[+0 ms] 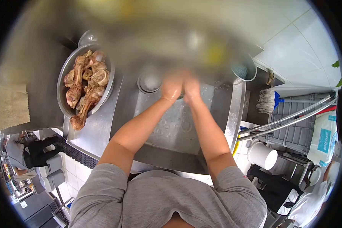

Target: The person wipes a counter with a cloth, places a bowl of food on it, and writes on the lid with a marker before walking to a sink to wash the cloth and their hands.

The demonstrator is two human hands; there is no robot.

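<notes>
Both hands are low over a metal sink [167,140], close together near its far side. My left hand [172,86] looks wet, and its fingers fade into a blurred patch. Beside it, almost touching, is my right hand [192,89], its fingers blurred too. A small dark greenish thing shows between the wrists; I cannot make out what it is. Just left of my left hand are round metal bowls [150,81] in the sink. Water and suds lie on the sink bottom.
A large metal bowl [60,93] of meaty bones [91,85] stands left on the counter. At the right are a metal pot [250,68], a brush [266,101], metal tubes, a white bucket [263,155] and a plastic jug [325,138]. People stand at the far left and lower right.
</notes>
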